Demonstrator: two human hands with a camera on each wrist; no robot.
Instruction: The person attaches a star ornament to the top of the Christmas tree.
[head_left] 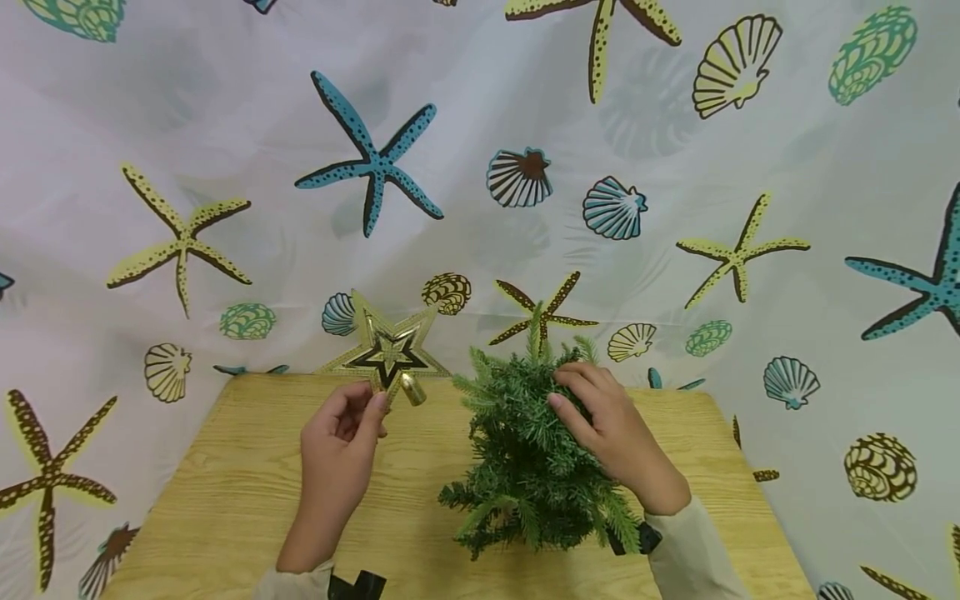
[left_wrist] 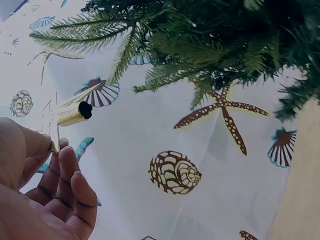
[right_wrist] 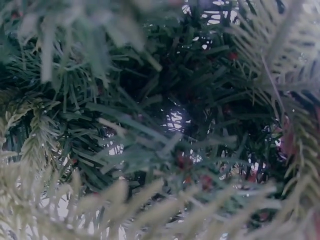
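A gold star tree topper [head_left: 390, 353] is pinched at its lower point between the thumb and fingers of my left hand [head_left: 339, 454]. Its short tube socket [head_left: 412, 389] angles down to the right, and in the left wrist view the dark open end of the tube [left_wrist: 86, 110] shows. A small artificial Christmas tree [head_left: 528, 450] stands right of the star. My right hand [head_left: 621, 429] holds the tree's upper right side, thumb and fingers among the branches. Needles fill the right wrist view, so that hand is hidden there.
Beneath the tree is a light wooden table [head_left: 247, 467]. A white cloth [head_left: 465, 250] printed with starfish and shells hangs behind the table and along both sides. Dark wrist camera mounts sit at both sleeves.
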